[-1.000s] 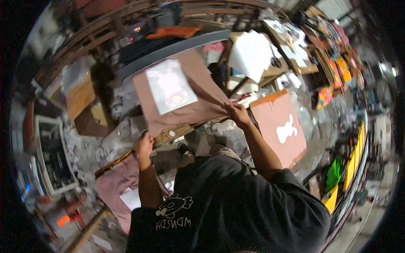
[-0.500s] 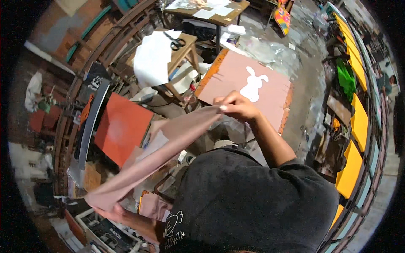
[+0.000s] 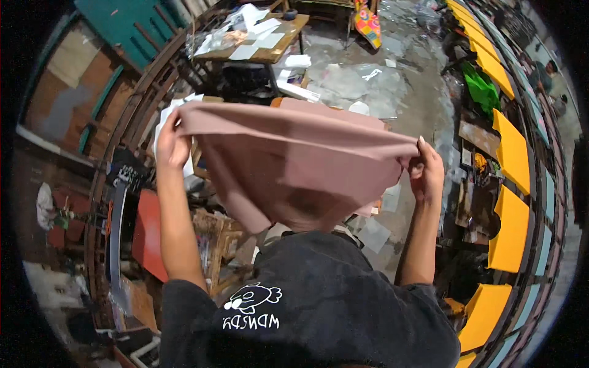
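A dusty-pink piece of cloth (image 3: 343,168) is stretched in the air between my two hands, in front of my body. My left hand (image 3: 175,146) grips its far left corner, and my right hand (image 3: 426,168) pinches the right corner. The upper edge is pulled nearly straight, while the rest sags toward me. Behind it shows the far end of a pink-covered board (image 3: 307,105) with an orange edge, and a white cutout (image 3: 359,108) beside that end. The cloth hides most of the board.
A wooden table (image 3: 288,30) with papers stands at the far left. White sheets (image 3: 164,116) lie beyond my left hand. To my left is a red panel (image 3: 149,236). Yellow pieces (image 3: 509,230) hang along a rack at the right, with green material (image 3: 480,91) beside them.
My left hand has swung from the lower left up and forward, and my right hand has moved right. The cloth, slanting before, is now spread sideways over the board and covers most of the rabbit-shaped cutout.
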The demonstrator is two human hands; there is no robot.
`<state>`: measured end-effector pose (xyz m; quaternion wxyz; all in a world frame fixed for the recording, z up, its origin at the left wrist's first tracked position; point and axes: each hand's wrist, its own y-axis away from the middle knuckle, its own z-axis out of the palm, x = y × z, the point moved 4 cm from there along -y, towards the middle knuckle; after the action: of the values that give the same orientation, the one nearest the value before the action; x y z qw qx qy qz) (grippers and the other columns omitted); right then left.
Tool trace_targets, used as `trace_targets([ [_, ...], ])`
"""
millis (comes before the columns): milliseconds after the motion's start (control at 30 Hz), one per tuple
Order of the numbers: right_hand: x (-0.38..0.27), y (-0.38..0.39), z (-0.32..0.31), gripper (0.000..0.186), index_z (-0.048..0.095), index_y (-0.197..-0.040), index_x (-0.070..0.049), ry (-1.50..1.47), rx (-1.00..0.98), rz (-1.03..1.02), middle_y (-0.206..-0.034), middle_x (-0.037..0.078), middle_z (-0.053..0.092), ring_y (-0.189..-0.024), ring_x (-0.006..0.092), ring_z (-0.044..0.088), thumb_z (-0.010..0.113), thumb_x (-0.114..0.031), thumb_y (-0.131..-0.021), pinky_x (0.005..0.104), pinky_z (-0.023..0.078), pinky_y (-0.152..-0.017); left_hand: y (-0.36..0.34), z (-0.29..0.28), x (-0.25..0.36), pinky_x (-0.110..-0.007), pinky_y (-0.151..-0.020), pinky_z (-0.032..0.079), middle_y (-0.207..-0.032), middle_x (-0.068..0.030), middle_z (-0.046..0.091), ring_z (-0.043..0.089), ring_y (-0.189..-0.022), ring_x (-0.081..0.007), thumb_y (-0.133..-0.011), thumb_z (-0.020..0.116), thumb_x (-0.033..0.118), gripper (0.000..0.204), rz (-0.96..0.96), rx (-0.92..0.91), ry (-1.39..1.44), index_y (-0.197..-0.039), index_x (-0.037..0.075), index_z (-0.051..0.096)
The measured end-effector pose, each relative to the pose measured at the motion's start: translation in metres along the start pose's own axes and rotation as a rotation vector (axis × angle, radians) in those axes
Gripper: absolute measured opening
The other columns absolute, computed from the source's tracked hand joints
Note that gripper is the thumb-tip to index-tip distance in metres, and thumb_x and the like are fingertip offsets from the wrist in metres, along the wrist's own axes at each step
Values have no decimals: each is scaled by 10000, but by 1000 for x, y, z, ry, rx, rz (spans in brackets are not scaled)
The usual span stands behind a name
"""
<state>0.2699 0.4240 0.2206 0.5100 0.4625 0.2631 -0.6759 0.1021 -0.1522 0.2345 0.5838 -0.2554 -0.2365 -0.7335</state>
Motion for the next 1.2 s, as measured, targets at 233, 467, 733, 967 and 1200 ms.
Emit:
trace_targets([
  [233,-2,-138,-58,211,649,-978,-23,-220,143,64,-878,110,677,-755,199,675,681,-230,-957,326,595,-696,-206,27,-46,-251,-705,611,-1031,-113,705,709,-893,-218,-1017,558,138,217,-452,-372,-72,-1131,-30,635],
  [467,-46,-130,-45,211,655,-985,-18,-15,237,-88,-858,80,670,-737,181,677,691,-223,-951,297,587,-621,-222,65,-63,-354,-886,593,-1076,-123,708,698,-967,-218,-1036,529,153,239,-88,-257,-169,-1136,-34,638],
  [733,40,-45,-52,219,667,-995,-16,174,312,-41,-878,72,711,-780,169,702,638,-232,-982,322,596,-718,-137,-14,-100,-323,-825,584,-1085,-83,687,691,-950,-184,-1041,541,195,200,-129,-46,-471,-1112,27,624],
  [967,175,20,-97,242,681,-815,-56,367,533,75,-729,-20,624,-598,36,503,657,-240,-970,204,348,-522,-70,-153,-185,-285,-636,577,-886,-47,706,681,-725,-125,-1001,628,243,232,-257,159,-753,-1042,15,640],
  [1200,302,43,-180,329,662,-822,25,794,535,209,-694,17,612,-575,97,562,660,-269,-970,277,453,-478,-27,-241,-263,-300,-578,552,-841,-74,660,618,-671,-133,-990,630,239,263,-433,233,-1246,-959,-22,643],
])
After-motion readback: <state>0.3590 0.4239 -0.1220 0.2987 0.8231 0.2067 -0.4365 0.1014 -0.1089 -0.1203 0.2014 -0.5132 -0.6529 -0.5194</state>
